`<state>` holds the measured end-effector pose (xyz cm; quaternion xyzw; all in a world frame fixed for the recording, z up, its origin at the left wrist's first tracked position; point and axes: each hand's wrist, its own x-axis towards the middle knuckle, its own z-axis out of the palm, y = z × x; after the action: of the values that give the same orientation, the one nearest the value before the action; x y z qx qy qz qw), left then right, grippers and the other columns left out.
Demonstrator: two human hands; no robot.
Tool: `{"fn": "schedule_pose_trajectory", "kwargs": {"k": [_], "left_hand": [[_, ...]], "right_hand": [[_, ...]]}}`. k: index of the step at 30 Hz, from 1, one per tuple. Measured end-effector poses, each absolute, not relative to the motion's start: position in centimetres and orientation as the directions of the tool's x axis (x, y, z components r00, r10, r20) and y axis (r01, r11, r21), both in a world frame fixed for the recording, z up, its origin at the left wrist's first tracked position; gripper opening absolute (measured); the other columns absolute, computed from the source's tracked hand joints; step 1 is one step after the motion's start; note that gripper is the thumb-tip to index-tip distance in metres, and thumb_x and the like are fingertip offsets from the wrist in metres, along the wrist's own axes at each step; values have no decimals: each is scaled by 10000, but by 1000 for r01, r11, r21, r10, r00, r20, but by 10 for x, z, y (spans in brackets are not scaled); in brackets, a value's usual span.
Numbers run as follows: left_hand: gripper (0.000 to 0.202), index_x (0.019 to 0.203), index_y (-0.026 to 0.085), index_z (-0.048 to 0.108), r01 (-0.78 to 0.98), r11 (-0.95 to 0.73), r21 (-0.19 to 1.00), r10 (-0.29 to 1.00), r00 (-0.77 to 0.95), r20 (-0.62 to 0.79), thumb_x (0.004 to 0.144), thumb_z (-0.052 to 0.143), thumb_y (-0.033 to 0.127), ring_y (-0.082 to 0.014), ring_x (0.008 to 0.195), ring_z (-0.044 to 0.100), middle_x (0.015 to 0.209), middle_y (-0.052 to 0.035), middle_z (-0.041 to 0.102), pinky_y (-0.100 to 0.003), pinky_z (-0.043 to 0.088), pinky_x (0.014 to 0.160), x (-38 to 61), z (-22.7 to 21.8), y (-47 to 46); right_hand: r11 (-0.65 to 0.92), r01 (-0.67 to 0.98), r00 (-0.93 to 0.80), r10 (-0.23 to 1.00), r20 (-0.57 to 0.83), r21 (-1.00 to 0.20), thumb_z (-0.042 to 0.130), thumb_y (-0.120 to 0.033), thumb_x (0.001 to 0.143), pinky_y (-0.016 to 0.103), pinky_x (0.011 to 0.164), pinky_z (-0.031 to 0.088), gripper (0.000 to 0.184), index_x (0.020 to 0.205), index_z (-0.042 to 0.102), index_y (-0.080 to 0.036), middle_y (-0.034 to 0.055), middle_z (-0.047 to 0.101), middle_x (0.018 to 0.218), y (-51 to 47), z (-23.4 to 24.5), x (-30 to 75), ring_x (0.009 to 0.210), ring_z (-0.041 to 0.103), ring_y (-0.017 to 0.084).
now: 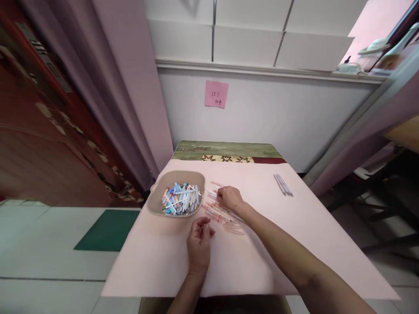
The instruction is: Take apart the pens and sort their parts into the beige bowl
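A beige basin (152, 205) holds a jumble of pens, pen caps and barrels (180, 198) in blue, white and orange. Right of it, several slim pens (214, 213) with pinkish and orange patterns lie on the pale pink table cover. My right hand (230, 198) is closed, its fingertips down among these pens and pinching at one; the grip is partly hidden by the hand. Just in front of the basin, my left hand (199, 237) is held palm up with curled fingers and the thumb against them. Whatever sits between those fingers is too small to make out.
A neat row of several greyish pens (283, 185) lies at the right of the table cover (157, 266). Behind the table, a pink note (216, 94) sticks to the white wall. A green mat (104, 231) lies on the floor to the left.
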<state>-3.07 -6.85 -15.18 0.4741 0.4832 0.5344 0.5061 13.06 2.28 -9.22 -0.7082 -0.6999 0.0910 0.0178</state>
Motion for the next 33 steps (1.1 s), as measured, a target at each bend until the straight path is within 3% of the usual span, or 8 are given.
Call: {"fn": "schedule_pose_trajectory", "kwargs": {"k": [11,15,20,21,23,27,30,33], "left_hand": [[237,993,172,601,-61,-25,998,999,-27,23,839,579,352,-134,652,595,866,-42,652,-283,507,647,-30,-151,-67],[231,977,173,609,-80,-23,997,999,-30,21,831,595,352,-130,648,585,817,-30,649,-273,501,651,-30,-149,-68],[274,999,170,620,-81,-21,996,999,-30,18,808,629,366,-143,675,601,861,-50,660,-287,516,669,-30,-153,-69],[290,1013,170,622,-81,-24,996,999,-23,23,803,638,368,-148,687,606,859,-51,661,-289,520,676,-30,-154,-69],[330,1049,172,628,-74,-31,997,1000,-10,30,791,654,375,-159,715,615,854,-52,664,-293,525,691,-30,-154,-69],[360,1102,197,653,4,-85,996,995,55,85,787,661,371,-187,802,635,954,-76,688,-318,530,761,-30,-149,-70],[301,1031,208,701,33,-139,990,978,160,132,776,670,364,-231,891,652,988,-85,707,-363,520,841,-28,-142,-74],[239,924,219,727,39,-115,993,951,292,98,754,683,382,-240,827,666,866,-66,728,-351,530,791,-25,-133,-80]], "right_hand": [[34,994,-51,984,-170,-99,645,-197,731,323,765,471,218,924,736,-155,166,725,975,38,-90,121,933,671,279],[1,990,-22,989,-149,-139,666,-227,705,283,691,450,159,846,728,-189,111,737,884,33,-81,125,851,675,251],[-98,972,94,995,-28,-212,501,-315,855,247,634,393,230,992,657,-216,54,718,894,3,-61,152,786,634,183],[-110,962,110,994,-13,-248,503,-326,852,236,612,380,218,971,652,-220,33,711,861,-7,-59,158,745,620,165],[-88,893,103,995,10,-442,537,-327,823,218,570,354,162,862,652,-220,-3,683,763,-31,-59,168,658,577,134],[-58,687,0,997,-80,-725,559,-301,792,202,511,320,133,799,653,-208,-36,584,610,-77,-70,170,554,486,107],[-66,539,-77,989,-127,-840,560,-276,785,195,487,304,123,807,653,-198,-54,517,557,-96,-81,157,517,429,96],[-77,431,-62,991,-115,-899,585,-291,781,193,488,315,120,773,646,-187,-52,522,567,-100,-89,143,519,431,91]]}}
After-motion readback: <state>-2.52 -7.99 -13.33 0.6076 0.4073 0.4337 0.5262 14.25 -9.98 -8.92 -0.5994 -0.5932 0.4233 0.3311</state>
